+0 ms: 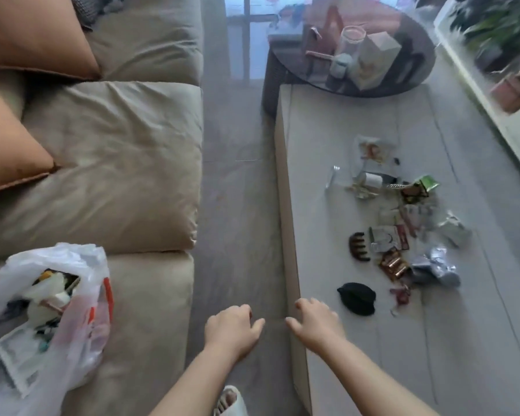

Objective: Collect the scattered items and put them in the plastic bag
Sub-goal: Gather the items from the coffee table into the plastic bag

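A white plastic bag lies open on the sofa seat at the lower left, with several items inside. Scattered items sit on the low grey table at the right: a black pouch, a brown hair claw, snack packets, a silver wrapper, a green packet and a small bottle. My left hand hovers over the floor gap, fingers loosely curled and empty. My right hand is over the table's near edge, fingers apart and empty, just left of the black pouch.
A beige sofa with orange cushions fills the left side. A round dark glass table with a jar and boxes stands at the back. Plants and a white shelf line the right. My slippered foot is on the floor.
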Motion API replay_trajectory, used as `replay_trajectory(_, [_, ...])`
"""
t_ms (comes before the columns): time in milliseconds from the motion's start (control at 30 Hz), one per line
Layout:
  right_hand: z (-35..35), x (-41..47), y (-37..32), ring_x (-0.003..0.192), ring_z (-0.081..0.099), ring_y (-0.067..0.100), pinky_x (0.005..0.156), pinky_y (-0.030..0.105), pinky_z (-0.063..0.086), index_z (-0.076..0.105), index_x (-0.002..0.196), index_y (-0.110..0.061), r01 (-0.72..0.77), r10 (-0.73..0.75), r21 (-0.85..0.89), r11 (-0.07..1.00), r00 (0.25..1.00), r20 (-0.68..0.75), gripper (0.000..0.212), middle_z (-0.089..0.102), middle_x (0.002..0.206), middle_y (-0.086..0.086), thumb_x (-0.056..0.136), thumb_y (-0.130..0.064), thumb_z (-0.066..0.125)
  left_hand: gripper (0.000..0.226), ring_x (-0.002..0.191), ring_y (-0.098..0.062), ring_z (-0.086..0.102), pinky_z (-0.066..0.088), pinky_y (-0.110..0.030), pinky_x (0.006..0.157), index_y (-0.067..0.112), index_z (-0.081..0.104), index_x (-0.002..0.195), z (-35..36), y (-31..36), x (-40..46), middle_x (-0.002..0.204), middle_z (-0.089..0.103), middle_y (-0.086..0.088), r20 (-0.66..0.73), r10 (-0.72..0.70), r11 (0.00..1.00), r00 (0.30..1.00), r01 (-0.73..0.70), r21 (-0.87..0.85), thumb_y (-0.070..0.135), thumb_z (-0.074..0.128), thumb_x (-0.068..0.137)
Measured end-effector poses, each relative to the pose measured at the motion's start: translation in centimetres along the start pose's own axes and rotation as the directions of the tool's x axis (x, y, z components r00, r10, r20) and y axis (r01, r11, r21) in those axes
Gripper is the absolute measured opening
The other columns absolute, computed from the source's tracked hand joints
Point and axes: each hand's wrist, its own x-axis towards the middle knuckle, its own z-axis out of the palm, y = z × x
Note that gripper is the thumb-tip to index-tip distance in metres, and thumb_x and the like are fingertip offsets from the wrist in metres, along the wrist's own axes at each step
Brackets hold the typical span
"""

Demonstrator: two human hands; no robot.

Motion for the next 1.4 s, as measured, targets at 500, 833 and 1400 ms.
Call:
replay_trajectory(500, [-3.2,2.5,23.8,0.128,0.045,0.02,0.102,0.036,0.041,0.042,0.137,-0.024,-0.217,0.222,0.201,0.955,0.975,-0.002,0.052,0.049,0.138,-0.001,0.091,-0.045,0.053,0.044,0.115,-0.018,0.055,0.047,-0.034,0.089,0.024,0.055,0.125,6.8,22.9,6.2,0.125,0.058,0.002,0.106,0.111,0.994,0.988,-0.112,-0.003,0.05,0.043,0.092])
replay_trajectory(833, [-2.1,8.9,31.7,0.124,0.045,0.024,0.098,0.039,0.046,0.034,0.139,-0.032,-0.271,0.292,0.301,0.914,0.956,-0.027,0.055,0.041,0.139,0.002,0.089,-0.041,0.055,0.058,0.136,-0.023,0.028,0.039,-0.039,0.106,0.028,0.037,0.139,12.1,28.9,14.1,0.148,0.031,-0.003,0.062,0.145,0.983,0.988,-0.15,0.105,0.036,0.06,0.087])
replay_trajectory(1400, [1.8,13.4,34.1,0.105,0.056,0.026,0.073,0.032,0.042,0.048,0.11,-0.018,-0.279,0.328,0.341,0.898,0.94,-0.096,0.017,0.054,0.115,0.003,0.094,-0.018,0.05,0.047,0.113,-0.023,0.046,0.042,-0.033,0.092,0.019,0.047,0.123,15.7,29.4,18.8,0.121,0.047,-0.005,0.083,0.02,0.947,0.996,-0.046,0.317,0.031,0.069,0.083])
